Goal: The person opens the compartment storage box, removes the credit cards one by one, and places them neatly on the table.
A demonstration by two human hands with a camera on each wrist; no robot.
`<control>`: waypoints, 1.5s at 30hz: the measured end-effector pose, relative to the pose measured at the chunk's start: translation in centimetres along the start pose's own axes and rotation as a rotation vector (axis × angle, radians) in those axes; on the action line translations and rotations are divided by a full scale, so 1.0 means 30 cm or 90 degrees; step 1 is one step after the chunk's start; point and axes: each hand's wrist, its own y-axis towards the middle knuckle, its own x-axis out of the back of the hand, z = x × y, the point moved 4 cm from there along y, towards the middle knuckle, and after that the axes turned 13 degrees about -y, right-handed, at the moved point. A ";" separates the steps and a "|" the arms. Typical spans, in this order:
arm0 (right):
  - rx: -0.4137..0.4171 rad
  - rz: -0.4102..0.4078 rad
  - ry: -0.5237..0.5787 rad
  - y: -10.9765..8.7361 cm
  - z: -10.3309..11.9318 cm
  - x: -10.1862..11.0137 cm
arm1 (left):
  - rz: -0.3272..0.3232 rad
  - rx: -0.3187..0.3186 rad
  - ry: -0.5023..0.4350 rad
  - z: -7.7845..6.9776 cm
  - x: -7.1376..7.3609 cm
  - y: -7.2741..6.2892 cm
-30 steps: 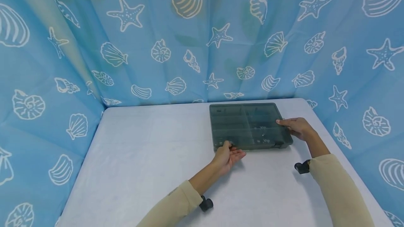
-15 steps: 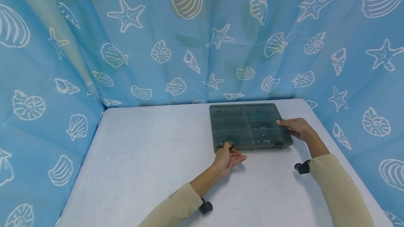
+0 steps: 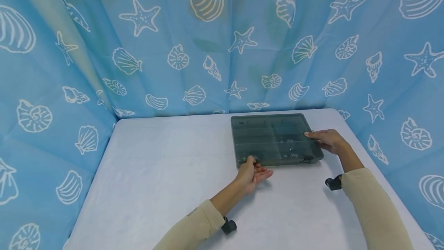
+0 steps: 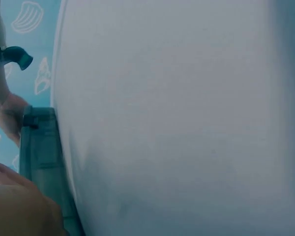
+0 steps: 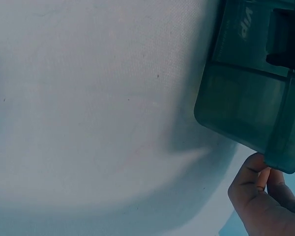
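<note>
A dark, see-through plastic compartment box (image 3: 256, 134), its lid down and printed with "Vip", lies toward the back right of the table. At its front left edge, my left hand (image 3: 251, 174) has the thumb on the lid by the latch, with the other fingers spread palm-up in front. My right hand (image 3: 327, 140) grips the right side, thumb on top. In the right wrist view, fingertips of the right hand (image 5: 270, 201) meet the box (image 5: 241, 98) at one corner. The left wrist view shows the left hand (image 4: 19, 206) against the box front (image 4: 44, 147).
A white cloth-covered table (image 3: 166, 165) reaches back to a blue curtain (image 3: 166, 49) with white shell and starfish prints, which also hangs along both sides. Dark wrist cameras hang under both beige sleeves (image 3: 371, 203).
Both hands keep their places on the box, and it has hardly moved. The left hand's outstretched fingers have shifted slightly. The head view has drifted a little.
</note>
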 end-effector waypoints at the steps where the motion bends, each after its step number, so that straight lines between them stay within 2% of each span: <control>1: 0.000 0.000 -0.001 0.001 0.001 0.000 | 0.007 0.001 0.010 0.000 0.004 -0.002; 5: 0.002 -0.002 -0.004 0.004 0.004 -0.003 | 0.015 0.008 0.044 0.000 0.035 -0.008; 9: 0.000 -0.005 0.001 0.003 0.007 -0.004 | 0.042 -0.010 0.061 0.003 0.051 0.001; 12: -0.012 -0.005 0.002 -0.001 0.004 -0.001 | 0.058 -0.041 0.059 0.015 0.048 0.013; 17: -0.009 -0.003 -0.006 -0.001 0.000 0.003 | 0.025 -0.112 0.025 0.042 0.041 0.032; 20: -0.006 -0.006 -0.012 0.006 -0.007 0.003 | 0.023 -0.131 0.007 0.063 0.041 0.033; 23: -0.005 -0.004 -0.013 0.010 -0.011 0.003 | 0.048 -0.140 0.023 0.080 0.039 0.023; 26: -0.001 0.008 -0.006 0.009 -0.010 0.005 | 0.076 -0.167 0.067 0.086 0.035 0.011; 29: 0.002 0.017 -0.003 0.003 -0.006 0.012 | 0.094 -0.189 0.083 0.088 0.028 0.007; 32: 0.002 0.022 -0.007 -0.005 0.000 0.016 | 0.097 -0.191 0.084 0.088 0.023 0.003; 38: -0.001 0.027 -0.007 -0.001 0.002 0.013 | 0.078 -0.188 0.095 0.085 0.023 0.006; 45: -0.007 0.025 -0.006 0.015 -0.012 0.007 | 0.083 -0.194 0.132 0.087 0.046 0.009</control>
